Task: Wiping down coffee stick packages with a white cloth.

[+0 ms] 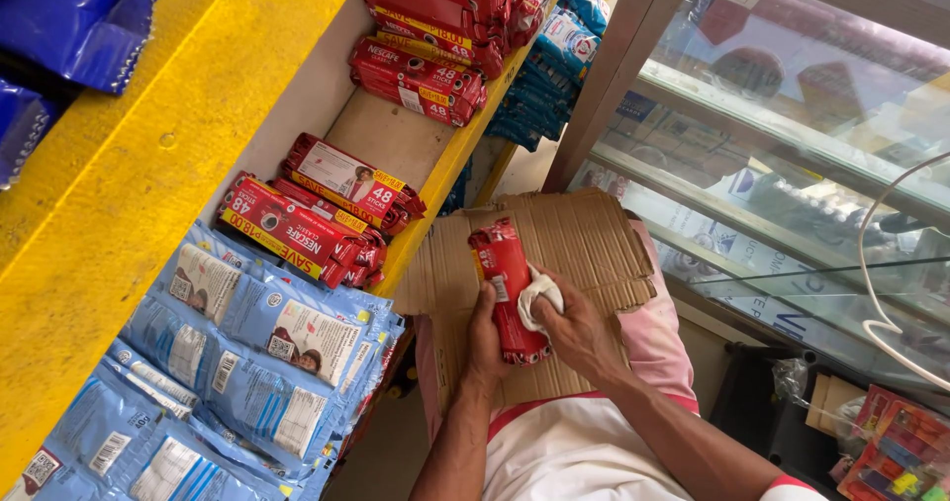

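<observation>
Left hand wrapped around the lower end of a red sachet bundle, fingers behind it, thumb side toward the camera; the bundle stands nearly upright over a flattened piece of brown cardboard resting on the person's lap. Right hand clenched on a small white cloth, pressed against the bundle's right side about midway up. To the left, a yellow-edged shelf carries more red bundles lying flat in a loose pile, with another stack further back. Below them, light blue sachet packs overlap in rows. Glass display counter to the right; its contents are blurred by reflections, possibly packaged goods. Small colourful items sit at the lower right corner.
</observation>
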